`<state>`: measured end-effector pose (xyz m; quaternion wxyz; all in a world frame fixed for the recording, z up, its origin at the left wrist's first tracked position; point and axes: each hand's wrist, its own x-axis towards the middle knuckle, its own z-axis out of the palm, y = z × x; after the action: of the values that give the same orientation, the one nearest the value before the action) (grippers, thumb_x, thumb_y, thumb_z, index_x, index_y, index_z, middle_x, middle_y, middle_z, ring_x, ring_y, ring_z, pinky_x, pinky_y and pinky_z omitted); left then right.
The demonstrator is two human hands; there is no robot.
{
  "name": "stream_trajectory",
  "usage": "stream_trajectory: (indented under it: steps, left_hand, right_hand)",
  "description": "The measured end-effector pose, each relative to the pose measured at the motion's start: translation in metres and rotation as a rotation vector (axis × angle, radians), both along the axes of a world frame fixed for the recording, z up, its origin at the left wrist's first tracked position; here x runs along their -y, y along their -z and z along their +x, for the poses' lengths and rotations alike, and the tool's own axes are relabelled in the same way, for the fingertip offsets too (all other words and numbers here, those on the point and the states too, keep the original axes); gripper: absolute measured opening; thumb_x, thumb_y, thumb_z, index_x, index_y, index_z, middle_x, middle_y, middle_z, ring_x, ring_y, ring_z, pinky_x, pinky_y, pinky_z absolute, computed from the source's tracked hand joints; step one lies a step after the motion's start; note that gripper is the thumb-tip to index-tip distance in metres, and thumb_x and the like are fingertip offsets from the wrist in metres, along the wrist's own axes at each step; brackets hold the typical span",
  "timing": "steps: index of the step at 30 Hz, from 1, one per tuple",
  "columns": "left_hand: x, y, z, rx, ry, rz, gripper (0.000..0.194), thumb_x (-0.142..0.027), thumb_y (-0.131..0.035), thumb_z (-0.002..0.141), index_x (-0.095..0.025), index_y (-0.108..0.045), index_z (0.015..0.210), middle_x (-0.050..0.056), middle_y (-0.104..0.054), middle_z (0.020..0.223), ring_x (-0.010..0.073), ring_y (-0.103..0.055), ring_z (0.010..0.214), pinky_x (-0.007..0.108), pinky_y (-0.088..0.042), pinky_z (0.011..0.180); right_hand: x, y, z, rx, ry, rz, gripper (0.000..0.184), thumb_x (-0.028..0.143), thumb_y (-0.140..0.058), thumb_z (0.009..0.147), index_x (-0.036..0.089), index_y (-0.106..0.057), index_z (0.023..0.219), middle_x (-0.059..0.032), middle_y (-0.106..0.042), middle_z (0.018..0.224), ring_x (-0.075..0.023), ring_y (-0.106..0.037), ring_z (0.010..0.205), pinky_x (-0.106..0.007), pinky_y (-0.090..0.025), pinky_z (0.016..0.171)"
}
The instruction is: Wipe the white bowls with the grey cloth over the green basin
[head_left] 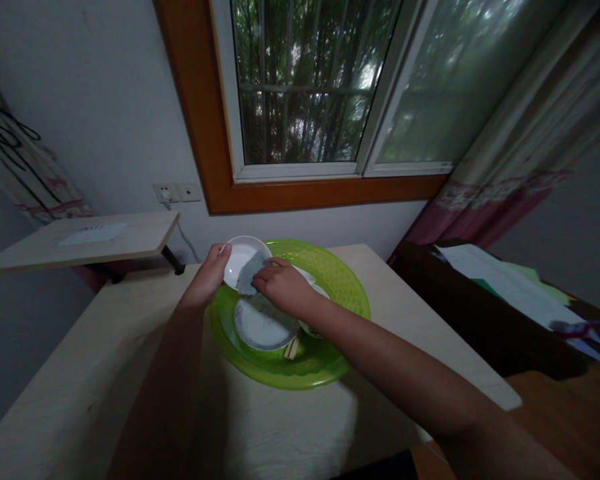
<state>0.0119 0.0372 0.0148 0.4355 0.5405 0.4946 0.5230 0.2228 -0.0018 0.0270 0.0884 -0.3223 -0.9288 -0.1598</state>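
The lime-green round plastic basin (pixel 349 288) has a lattice-like pattern — the small round dish (pixel 236 256) is white, the soft cloth (pixel 249 273) grey-blue — and the cream fabric curtain (pixel 525 137) carries a floral band above magenta.

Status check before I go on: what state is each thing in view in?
Left hand: closed on upper plate's rim
Upper plate: held up
Right hand: closed on cloth
Cloth: against upper plate's face
Lower plate: lying in basin
Basin: holding dishes
Chopsticks: in basin, partly hidden
Plug: in socket
Right curtain: drawn aside
Window: open or shut, can't tell
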Motion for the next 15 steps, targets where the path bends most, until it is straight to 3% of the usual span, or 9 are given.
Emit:
stream_trajectory:
  steps: [6, 12, 15]
  left_hand:
    - [0.002, -0.005, -0.005, -0.015, -0.004, 0.012, 0.05, -0.068, -0.062, 0.09, -0.021, -0.063, 0.107, 0.002, -0.063, 0.09, 0.0208, -0.058, 0.081, 0.03, -0.044, 0.073]
    - [0.007, -0.007, 0.012, -0.018, -0.013, -0.001, 0.044, -0.063, -0.058, 0.095, -0.021, -0.061, 0.109, 0.002, -0.061, 0.087, 0.0213, -0.057, 0.081, 0.031, -0.045, 0.074]
    - [0.004, 0.0, 0.02, -0.03, -0.007, 0.014, 0.042, -0.062, -0.059, 0.095, -0.022, -0.061, 0.107, 0.004, -0.063, 0.094, 0.0229, -0.059, 0.089, 0.033, -0.047, 0.082]
  right_hand:
    - [0.0, 0.003, -0.002, 0.009, -0.019, 0.028, 0.016, 0.013, -0.058, 0.102, 0.014, -0.074, 0.103, -0.011, -0.078, 0.104, -0.026, -0.071, 0.104, -0.046, -0.038, 0.118]
    - [-0.002, 0.005, -0.003, -0.029, -0.082, -0.071, 0.013, 0.019, -0.063, 0.101, 0.012, -0.074, 0.104, -0.0119, -0.079, 0.101, -0.0253, -0.071, 0.099, -0.04, -0.049, 0.101]
    - [0.0, 0.008, -0.005, -0.104, -0.096, -0.119, 0.023, 0.028, -0.067, 0.099, 0.011, -0.073, 0.114, -0.0143, -0.079, 0.106, -0.028, -0.071, 0.105, -0.041, -0.051, 0.099]
